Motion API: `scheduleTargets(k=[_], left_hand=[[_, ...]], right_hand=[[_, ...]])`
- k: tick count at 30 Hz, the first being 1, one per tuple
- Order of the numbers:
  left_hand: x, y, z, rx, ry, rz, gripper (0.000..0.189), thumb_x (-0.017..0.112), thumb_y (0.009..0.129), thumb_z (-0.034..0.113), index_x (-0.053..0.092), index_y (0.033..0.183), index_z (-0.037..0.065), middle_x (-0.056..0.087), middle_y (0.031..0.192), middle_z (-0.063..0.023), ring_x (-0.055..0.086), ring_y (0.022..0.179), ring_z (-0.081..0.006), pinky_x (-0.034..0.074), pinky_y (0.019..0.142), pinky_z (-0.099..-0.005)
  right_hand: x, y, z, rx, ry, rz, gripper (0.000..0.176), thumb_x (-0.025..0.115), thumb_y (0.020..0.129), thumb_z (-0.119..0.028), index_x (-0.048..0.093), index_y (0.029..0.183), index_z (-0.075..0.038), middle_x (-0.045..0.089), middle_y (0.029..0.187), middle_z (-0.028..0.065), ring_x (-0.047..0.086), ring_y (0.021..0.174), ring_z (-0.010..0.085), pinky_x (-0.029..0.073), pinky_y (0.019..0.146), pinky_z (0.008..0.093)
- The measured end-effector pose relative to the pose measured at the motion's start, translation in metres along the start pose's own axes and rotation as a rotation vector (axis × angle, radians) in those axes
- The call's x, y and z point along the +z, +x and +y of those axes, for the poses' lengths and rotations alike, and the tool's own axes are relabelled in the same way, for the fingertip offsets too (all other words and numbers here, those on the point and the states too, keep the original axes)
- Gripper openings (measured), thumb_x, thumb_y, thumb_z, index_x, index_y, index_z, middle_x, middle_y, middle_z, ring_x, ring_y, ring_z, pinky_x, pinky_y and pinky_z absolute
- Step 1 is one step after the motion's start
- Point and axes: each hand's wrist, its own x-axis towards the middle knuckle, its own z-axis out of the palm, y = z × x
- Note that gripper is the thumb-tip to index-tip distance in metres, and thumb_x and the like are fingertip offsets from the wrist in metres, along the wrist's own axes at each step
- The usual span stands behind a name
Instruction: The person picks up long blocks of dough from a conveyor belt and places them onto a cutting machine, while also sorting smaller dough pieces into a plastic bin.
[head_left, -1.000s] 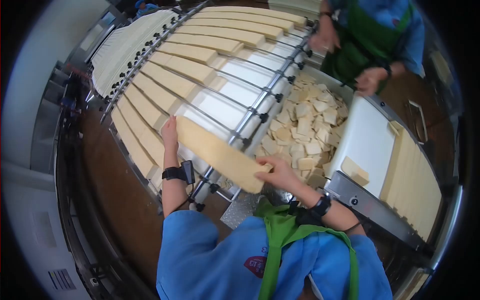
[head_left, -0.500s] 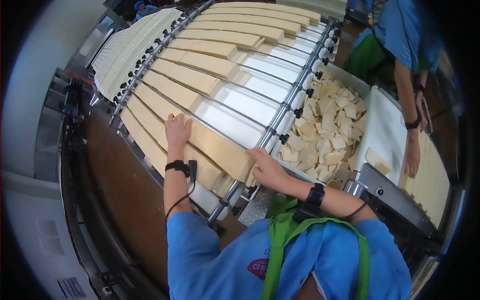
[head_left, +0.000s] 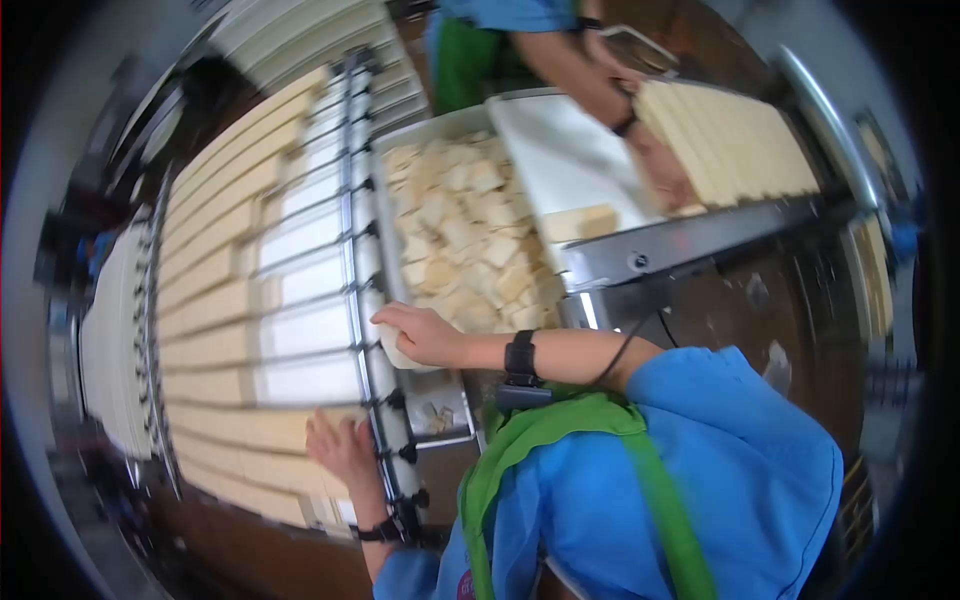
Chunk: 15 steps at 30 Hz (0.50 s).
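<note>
My left hand point(head_left: 345, 450) lies with fingers spread on the near end of a row of stacked pale slices point(head_left: 240, 425), close to the metal rail. My right hand point(head_left: 428, 337) is closed around a small stack of pale square slices point(head_left: 398, 348), between the conveyor's rail point(head_left: 352, 200) and the bin. How many slices it grips is hidden. Other long rows point(head_left: 205, 335) lie side by side on the white belt point(head_left: 305, 375), parted by thin metal rods.
A white bin point(head_left: 390, 250) of loose pale pieces point(head_left: 465, 230) stands right of the conveyor. Beyond it, a co-worker's hand point(head_left: 668, 178) touches slices on another white belt point(head_left: 550, 145), beside packed rows point(head_left: 730, 140). A metal side panel point(head_left: 700, 240) edges that belt.
My view has turned right. My right hand has left the end of the row and moved toward the bin with slices in it. My left hand now rests nearer the rail.
</note>
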Motion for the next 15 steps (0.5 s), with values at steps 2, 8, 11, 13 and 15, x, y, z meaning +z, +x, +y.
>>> scheduleTargets(k=[2,8,11,13,15], left_hand=[[-0.005,0.001,0.006,-0.004,0.035,-0.013,0.021,0.063,0.075,0.026,0.056,0.083,0.008,0.045,0.122,-0.0184,0.039,0.112,-0.0388,0.03,0.09,-0.0501],[0.002,-0.007,0.009,-0.056,0.067,-0.042,0.027,0.055,0.083,0.032,0.054,0.086,0.005,0.043,0.124,-0.0197,0.039,0.111,-0.0404,0.031,0.091,-0.0512],[0.003,-0.008,-0.001,0.014,0.093,-0.02,0.03,0.054,0.084,0.034,0.053,0.086,0.004,0.043,0.124,-0.0207,0.04,0.11,-0.0389,0.033,0.09,-0.0502],[0.005,-0.008,-0.004,0.061,0.116,-0.005,0.031,0.053,0.084,0.035,0.053,0.086,0.004,0.043,0.123,-0.021,0.041,0.109,-0.0392,0.034,0.089,-0.0504],[0.008,-0.01,-0.002,-0.011,0.061,-0.08,0.026,0.055,0.082,0.027,0.052,0.086,0.002,0.044,0.122,-0.0227,0.043,0.107,-0.0399,0.034,0.089,-0.0477]], right_hand=[[-0.035,-0.001,0.016,-0.081,-0.033,0.091,0.042,0.045,0.071,-0.001,0.047,0.112,0.001,0.047,0.112,0.0189,0.049,0.099,0.0346,0.039,0.086,0.0399],[-0.133,-0.042,0.064,0.011,-0.314,0.444,0.039,0.05,0.072,-0.005,0.047,0.11,0.002,0.046,0.109,0.0195,0.049,0.095,0.0363,0.041,0.082,0.0391],[-0.194,-0.084,0.067,0.167,-0.205,0.551,0.035,0.053,0.077,-0.007,0.049,0.112,-0.003,0.048,0.112,0.0137,0.057,0.083,0.0222,0.047,0.07,0.0298],[-0.237,-0.12,0.074,0.212,-0.265,0.758,0.031,0.051,0.077,-0.003,0.051,0.108,-0.002,0.052,0.1,0.0101,0.055,0.079,0.0153,0.047,0.064,0.0254],[-0.28,-0.157,0.075,0.312,-0.251,1.002,0.031,0.048,0.073,0.0,0.054,0.104,-0.001,0.055,0.096,0.0147,0.056,0.079,0.0237,0.046,0.068,0.0295]])
